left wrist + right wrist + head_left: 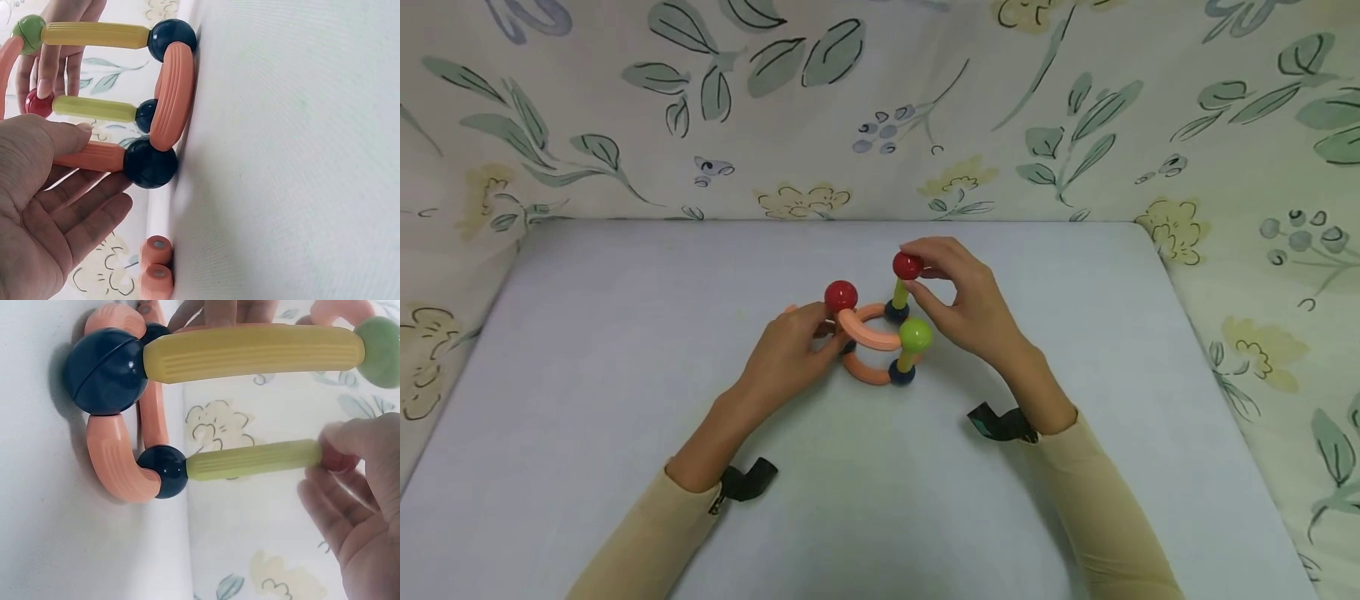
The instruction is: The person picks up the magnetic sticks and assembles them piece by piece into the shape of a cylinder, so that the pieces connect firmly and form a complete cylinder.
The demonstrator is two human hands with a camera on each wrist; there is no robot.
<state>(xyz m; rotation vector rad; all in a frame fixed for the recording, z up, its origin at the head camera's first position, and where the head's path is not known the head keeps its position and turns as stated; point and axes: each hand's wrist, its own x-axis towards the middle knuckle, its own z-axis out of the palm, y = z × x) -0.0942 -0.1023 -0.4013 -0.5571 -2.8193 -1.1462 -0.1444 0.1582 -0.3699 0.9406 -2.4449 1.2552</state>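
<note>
A structure of coloured balls and rods stands on the white table. Its base joins dark blue balls [150, 164] with curved orange rods [867, 372]. My left hand [792, 350] grips an upright orange rod [103, 156], thumb on one side and fingers on the other; a red ball [841, 297] tops it. With thumb and fingers my right hand [966, 296] pinches another red ball [907, 266] on top of a yellow-green rod [253, 460]. A yellow rod [253, 354] rises to a light green ball [915, 335], which a curved orange rod [868, 332] links to the left red ball.
Two orange rod ends [156, 282] show on the table beyond my left hand, mostly hidden in the head view. Leaf-and-flower patterned cloth [805, 125] surrounds the back and sides of the white table [587, 400]. Black straps hang at both wrists.
</note>
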